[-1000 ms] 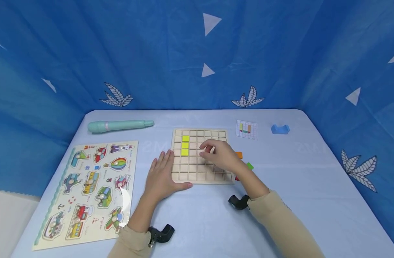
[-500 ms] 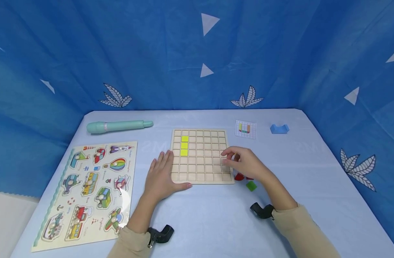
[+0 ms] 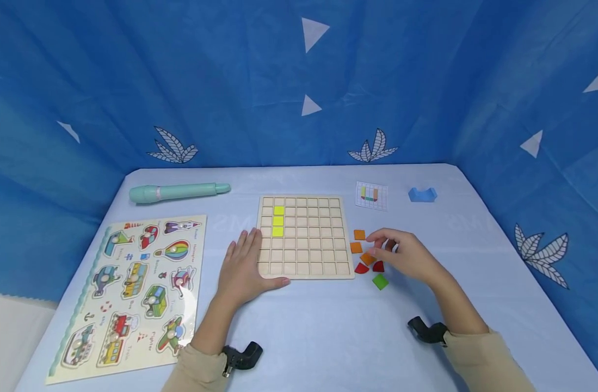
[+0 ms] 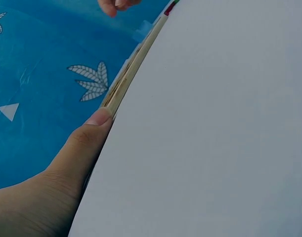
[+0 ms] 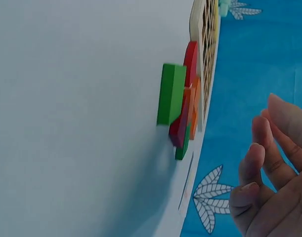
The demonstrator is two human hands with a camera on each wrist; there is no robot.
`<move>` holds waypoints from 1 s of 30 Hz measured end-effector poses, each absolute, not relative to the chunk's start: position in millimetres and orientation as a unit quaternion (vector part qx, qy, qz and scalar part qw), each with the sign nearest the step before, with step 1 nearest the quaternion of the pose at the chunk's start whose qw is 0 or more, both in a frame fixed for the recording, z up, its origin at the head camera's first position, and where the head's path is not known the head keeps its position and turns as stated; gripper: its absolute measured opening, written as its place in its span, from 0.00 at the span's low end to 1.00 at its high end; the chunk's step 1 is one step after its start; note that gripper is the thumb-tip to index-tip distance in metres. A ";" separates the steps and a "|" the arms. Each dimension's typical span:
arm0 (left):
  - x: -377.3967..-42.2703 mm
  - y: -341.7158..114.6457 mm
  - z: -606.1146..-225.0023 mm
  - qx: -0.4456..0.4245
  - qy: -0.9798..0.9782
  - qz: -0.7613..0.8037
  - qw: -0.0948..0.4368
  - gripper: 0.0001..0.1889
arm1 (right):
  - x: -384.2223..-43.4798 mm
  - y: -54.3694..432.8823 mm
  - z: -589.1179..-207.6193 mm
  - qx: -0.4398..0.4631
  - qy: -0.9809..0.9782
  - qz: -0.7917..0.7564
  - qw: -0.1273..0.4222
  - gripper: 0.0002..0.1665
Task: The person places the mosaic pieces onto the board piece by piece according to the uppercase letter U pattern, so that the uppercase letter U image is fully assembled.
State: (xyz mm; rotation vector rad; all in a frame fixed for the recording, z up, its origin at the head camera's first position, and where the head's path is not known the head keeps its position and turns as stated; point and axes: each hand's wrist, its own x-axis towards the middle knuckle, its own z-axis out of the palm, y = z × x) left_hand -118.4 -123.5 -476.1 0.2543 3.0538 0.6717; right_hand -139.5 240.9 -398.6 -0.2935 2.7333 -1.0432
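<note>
A wooden grid board point(image 3: 310, 268) lies mid-table, with three yellow tiles point(image 3: 278, 221) in a column toward its left. My left hand point(image 3: 245, 268) rests along the board's left side, fingers straight; its thumb point(image 4: 76, 150) touches the front edge in the left wrist view. To the right of the board are several loose tiles: orange tiles point(image 3: 356, 247), red rounded pieces point(image 3: 361, 268) and a green tile point(image 3: 380, 281). Over them hovers my right hand point(image 3: 404, 255), fingers loosely bent. Nothing shows between its fingers point(image 5: 262, 131) in the right wrist view, where a green block point(image 5: 171, 94) stands out.
A picture puzzle board point(image 3: 127, 294) covers the left of the table. Behind lie a mint-green microphone-shaped object point(image 3: 181, 192), a small pattern card point(image 3: 372, 202) and a blue notched block point(image 3: 423, 195). Blue curtain point(image 3: 259, 81) hangs around the back and sides.
My right hand has moved right, from above the grid board to above the loose tiles, uncovering the board and orange tiles. My left hand stays in place. The yellow column looks the same.
</note>
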 end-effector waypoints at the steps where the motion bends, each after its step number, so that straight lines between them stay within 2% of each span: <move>1: -118.4 -123.8 -476.4 0.081 0.973 0.214 0.003 0.75 | -138.6 243.6 -398.9 -0.098 0.925 -0.352 0.099 0.15; 30: -118.6 -123.6 -475.4 0.082 0.974 0.212 0.007 0.74 | -128.2 266.8 -412.4 -0.072 0.924 -0.364 0.092 0.15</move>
